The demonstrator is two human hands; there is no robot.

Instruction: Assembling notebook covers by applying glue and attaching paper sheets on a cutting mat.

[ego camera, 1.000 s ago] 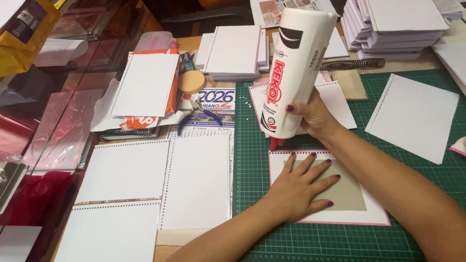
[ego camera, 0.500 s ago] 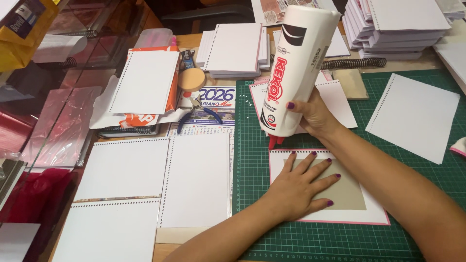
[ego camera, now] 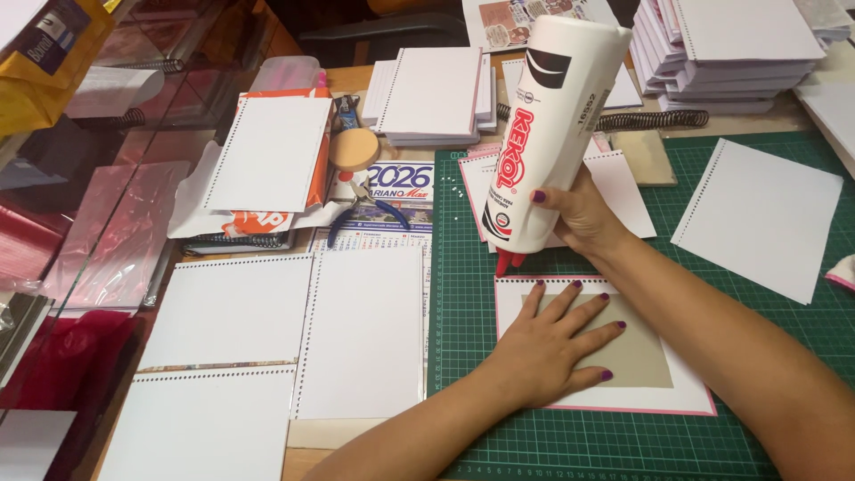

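Glue bottle (ego camera: 548,134) held nozzle-down over a pink-edged card on a green cutting mat (ego camera: 623,445).

The right hand (ego camera: 583,214) is wrapped tight around the lower part of the tall white bottle. The bottle's long axis runs nearly upright and leans a little to the right at the top; its red tip (ego camera: 508,262) hangs just above the card's far left corner. The left hand (ego camera: 548,343) lies flat, fingers spread, pressing a grey board (ego camera: 637,356) centred on the pink-edged card (ego camera: 695,396); it sits directly below the tip and is the nearer hand to that corner. The bottle's label carries red lettering running lengthwise and black marks. To the left on the surface lie white punched sheets (ego camera: 361,330), a printed calendar card (ego camera: 401,191), and an orange-and-white package (ego camera: 267,174). Stacks of white pads (ego camera: 739,44) stand at the far right.
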